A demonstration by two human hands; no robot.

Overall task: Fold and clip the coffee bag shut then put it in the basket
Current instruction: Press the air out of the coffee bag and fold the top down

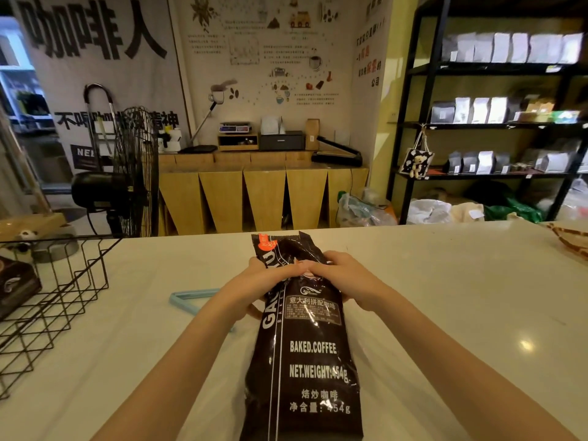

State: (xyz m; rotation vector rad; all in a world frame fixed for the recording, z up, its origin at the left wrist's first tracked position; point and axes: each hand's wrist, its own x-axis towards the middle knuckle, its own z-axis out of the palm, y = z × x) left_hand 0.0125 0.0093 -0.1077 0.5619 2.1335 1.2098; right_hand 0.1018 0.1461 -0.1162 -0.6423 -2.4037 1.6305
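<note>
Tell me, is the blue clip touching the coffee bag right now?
Cannot tell. In the head view the blue clip runs behind the left hand toward the coffee bag, hiding any meeting point.

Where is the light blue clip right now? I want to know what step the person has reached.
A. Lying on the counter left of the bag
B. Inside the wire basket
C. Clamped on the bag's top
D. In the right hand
A: the light blue clip lies on the white counter left of the coffee bag, partly behind the left forearm, while both hands grip the bag.

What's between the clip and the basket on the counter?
Nothing: in the head view, only bare white counter separates the blue clip from the wire basket at left.
</note>
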